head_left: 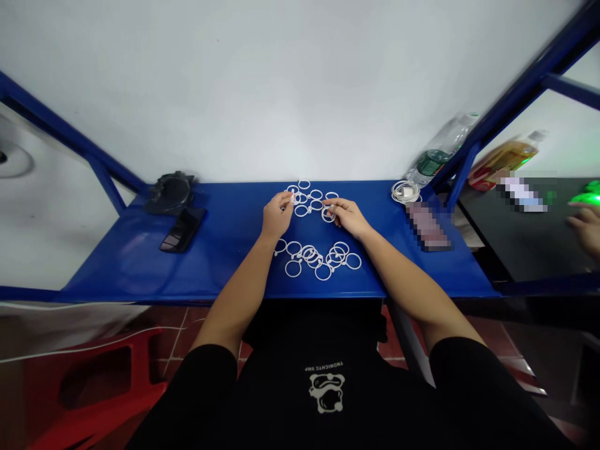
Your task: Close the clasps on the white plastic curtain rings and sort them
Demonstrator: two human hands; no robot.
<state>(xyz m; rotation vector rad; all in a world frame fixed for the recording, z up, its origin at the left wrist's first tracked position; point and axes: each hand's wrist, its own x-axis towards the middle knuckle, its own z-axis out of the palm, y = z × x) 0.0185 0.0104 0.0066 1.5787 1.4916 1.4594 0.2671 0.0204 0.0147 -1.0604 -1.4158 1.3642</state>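
Note:
White rings, each with a small knob like a curtain ring, lie in two groups on the blue table (234,250). My left hand (277,214) is closed in a pinch at the left side of the far group (316,204), with a white ring at its fingertips. At the right side of that group, my right hand (347,217) has its fingers closed on another white ring (328,215). Nearer to my body, between my forearms, is the second group of rings (323,271), several of them overlapping. The exact grip of each fingertip is too small to make out.
At the left are a black phone (184,230) and a dark round object (169,192). On the right lie a coiled white cable (405,192), a plastic bottle (435,156) and a pixelated item (427,226). Another person's hand (587,228) shows at the far right. Blue frame bars flank the table.

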